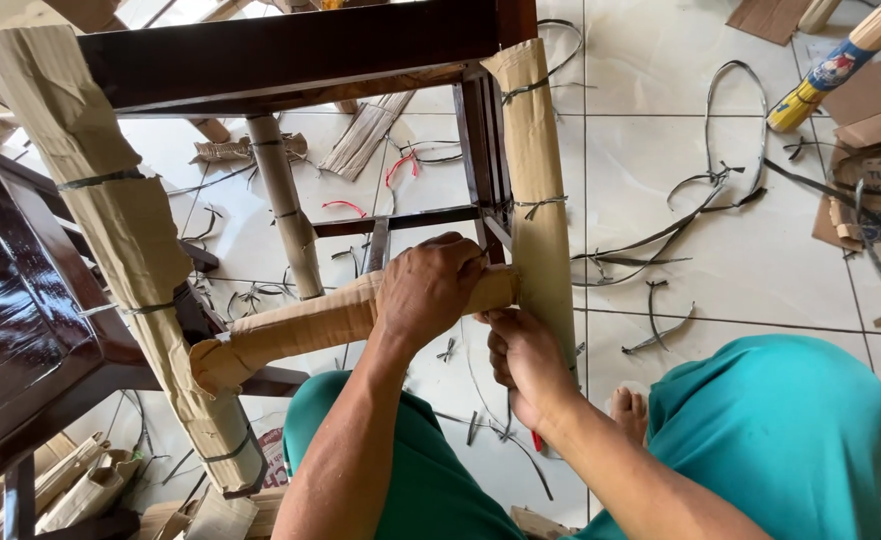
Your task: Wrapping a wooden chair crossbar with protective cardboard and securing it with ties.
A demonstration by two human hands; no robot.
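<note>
Gripping the cardboard-wrapped lower rail [341, 318] of a dark wooden chair frame [291, 50], the left hand [429, 290] has its fingers curled tight over the top of the wrapping, close to where the rail meets the wrapped right-hand leg [541, 190]. The right hand [526, 365] sits just beneath that joint, fingers bent up against the underside of the cardboard; whether they pinch anything cannot be told, though a small red object [537, 440] shows below the wrist. The rail runs between the right-hand leg and a second wrapped leg [126, 240] at the left, both bound with thin dark strapping bands [101, 180]. A third wrapped leg [286, 205] stands farther back. The person sits low in teal trousers [781, 430], one bare foot [629, 410] on the white tiled floor [661, 170]. Cut strap ends [711, 180] and cardboard scraps [871, 100] lie scattered across the tiles. A glossy dark wooden furniture piece [21, 320] stands at the left.
</note>
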